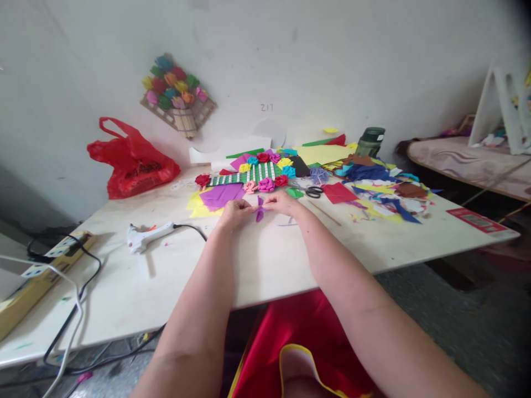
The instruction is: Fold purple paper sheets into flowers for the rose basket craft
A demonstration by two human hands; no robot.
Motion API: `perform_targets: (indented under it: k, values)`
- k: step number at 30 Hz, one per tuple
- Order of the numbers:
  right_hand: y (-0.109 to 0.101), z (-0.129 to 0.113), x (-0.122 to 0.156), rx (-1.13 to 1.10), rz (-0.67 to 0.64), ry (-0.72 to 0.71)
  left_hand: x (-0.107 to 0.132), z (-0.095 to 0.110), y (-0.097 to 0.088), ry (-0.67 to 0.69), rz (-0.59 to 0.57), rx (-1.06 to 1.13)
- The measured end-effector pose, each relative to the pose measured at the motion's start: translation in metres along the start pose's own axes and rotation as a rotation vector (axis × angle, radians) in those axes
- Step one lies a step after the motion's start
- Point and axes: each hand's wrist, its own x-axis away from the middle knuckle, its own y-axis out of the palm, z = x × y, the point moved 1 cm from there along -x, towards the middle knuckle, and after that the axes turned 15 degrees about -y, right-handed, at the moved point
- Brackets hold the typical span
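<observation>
A small purple paper piece with several petal-like lobes (pixel 260 214) is held between my two hands above the table. My left hand (pixel 237 213) pinches its left side, fingers closed. From the right, my right hand (pixel 282 203) grips the other side with closed fingertips. Just beyond the hands lies a green panel with white strips (pixel 255 174), edged with colourful paper flowers (pixel 266 184). Purple paper sheets (pixel 223 195) rest near my left hand, on top of yellow paper (pixel 198 205). Black-handled scissors (pixel 314 192) and a thin wooden stick (pixel 326 213) lie right of my right hand.
A white glue gun (pixel 149 235) with a black cord lies at left, near a power strip (pixel 50 265). A red plastic bag (pixel 135 160) stands at the back left. Colourful scraps (pixel 377 182) and a dark green bottle (pixel 370 141) occupy the right. The table's front edge (pixel 274 298) is near me.
</observation>
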Motion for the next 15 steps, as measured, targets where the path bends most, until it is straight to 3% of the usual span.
perform_targets:
  k: [5,12,15]
  values:
    - [-0.0023,0.0007,0.0007,-0.046,0.060,0.040,-0.0054,-0.0062,-0.0023,-0.019,0.066,0.112]
    - [0.0006,-0.0008,-0.0009,-0.007,0.039,0.073,-0.0060,-0.0068,-0.0036,-0.075,0.176,0.059]
    - [0.0009,0.0037,-0.0026,-0.040,0.147,0.075,-0.0075,-0.0064,-0.0062,-0.083,0.256,0.109]
